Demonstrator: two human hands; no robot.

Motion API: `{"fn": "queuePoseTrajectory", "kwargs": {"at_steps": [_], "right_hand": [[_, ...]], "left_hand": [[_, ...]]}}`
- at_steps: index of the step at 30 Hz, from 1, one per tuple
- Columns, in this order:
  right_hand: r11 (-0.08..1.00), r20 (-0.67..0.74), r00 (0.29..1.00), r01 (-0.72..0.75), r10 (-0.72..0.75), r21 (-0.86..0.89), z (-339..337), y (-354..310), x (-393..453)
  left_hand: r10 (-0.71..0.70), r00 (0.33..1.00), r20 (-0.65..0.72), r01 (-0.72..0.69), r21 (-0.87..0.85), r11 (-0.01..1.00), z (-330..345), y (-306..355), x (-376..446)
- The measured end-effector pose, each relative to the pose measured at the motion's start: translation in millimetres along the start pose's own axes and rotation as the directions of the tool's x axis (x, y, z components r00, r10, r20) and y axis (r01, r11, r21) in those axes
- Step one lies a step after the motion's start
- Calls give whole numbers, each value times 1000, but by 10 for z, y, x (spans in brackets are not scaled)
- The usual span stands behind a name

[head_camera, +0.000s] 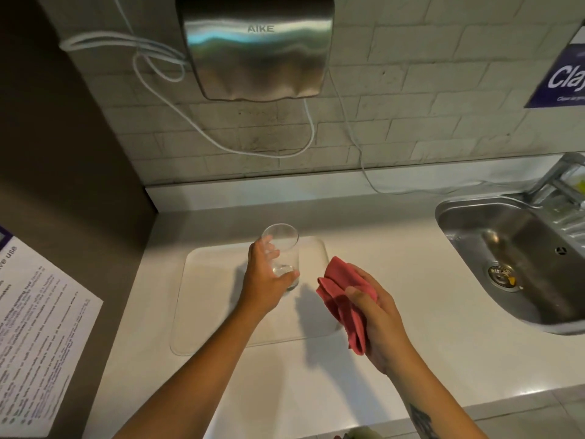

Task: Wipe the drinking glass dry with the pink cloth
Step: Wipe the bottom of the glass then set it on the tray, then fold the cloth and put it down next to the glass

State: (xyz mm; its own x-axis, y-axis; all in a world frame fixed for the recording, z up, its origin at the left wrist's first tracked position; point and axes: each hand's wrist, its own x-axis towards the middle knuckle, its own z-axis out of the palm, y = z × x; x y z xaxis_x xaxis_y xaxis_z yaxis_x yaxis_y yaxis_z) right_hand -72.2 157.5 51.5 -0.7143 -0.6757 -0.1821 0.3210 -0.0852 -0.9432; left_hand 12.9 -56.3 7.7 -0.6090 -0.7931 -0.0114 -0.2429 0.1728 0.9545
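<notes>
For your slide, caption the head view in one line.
Left hand grips a drinking glass over a tray; right hand holds the pink cloth beside it.

You can read "AIKE" on the steel hand dryer [254, 45] on the wall, "Cla" on the purple sign [562, 77] cut off at right, and "use" on the printed notice [41, 318] at left, its smaller lines blurred.
</notes>
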Motion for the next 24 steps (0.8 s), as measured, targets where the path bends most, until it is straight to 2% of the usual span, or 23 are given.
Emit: {"fn": "queuePoseTrajectory", "kwargs": {"at_steps": [7, 12, 14, 15, 17, 18, 19, 20, 21, 22, 23, 24], "right_hand": [[1000, 16, 1000, -16, 15, 27, -210, -53, 6], [998, 21, 999, -38, 37, 52, -378, -129, 66], [999, 42, 999, -28, 27, 18, -439, -175, 89], [1000, 59, 998, -8, 10, -28, -473, -193, 102], [980, 116, 992, 69, -48, -186, -529, -230, 131], [952, 164, 983, 127, -83, -277, -538, -249, 143], [918, 216, 970, 182, -109, -353, -535, -264, 154], [882, 261, 956, 233, -131, -410, -532, -267, 170], [844, 302, 941, 283, -152, -456, -529, -260, 192], [799, 345, 923, 336, -172, -499, -519, -251, 212], [748, 396, 899, 390, -185, -536, -505, -243, 231], [692, 448, 874, 442, -188, -572, -491, -233, 244]], "left_hand": [[-13, 1000, -10, 14, 113, 994, 335, -344, 66], [-31, 999, -21, 34, 148, 988, 410, -328, 42], [-48, 992, -118, 73, 211, 975, 419, -201, -62], [-40, 973, -226, 90, 215, 972, 432, -114, -154], [27, 887, -461, 53, 160, 986, 507, 89, -409], [23, 861, -509, 31, 98, 995, 553, 213, -545], [-31, 880, -474, 27, -15, 1000, 601, 362, -665], [-130, 928, -350, 77, -160, 984, 659, 527, -750], [-216, 962, -165, 167, -269, 949, 727, 672, -808], [-246, 969, 17, 238, -320, 917, 789, 801, -840], [-224, 964, 141, 260, -334, 906, 845, 910, -851], [-196, 959, 205, 258, -344, 903, 889, 1003, -849]]}}
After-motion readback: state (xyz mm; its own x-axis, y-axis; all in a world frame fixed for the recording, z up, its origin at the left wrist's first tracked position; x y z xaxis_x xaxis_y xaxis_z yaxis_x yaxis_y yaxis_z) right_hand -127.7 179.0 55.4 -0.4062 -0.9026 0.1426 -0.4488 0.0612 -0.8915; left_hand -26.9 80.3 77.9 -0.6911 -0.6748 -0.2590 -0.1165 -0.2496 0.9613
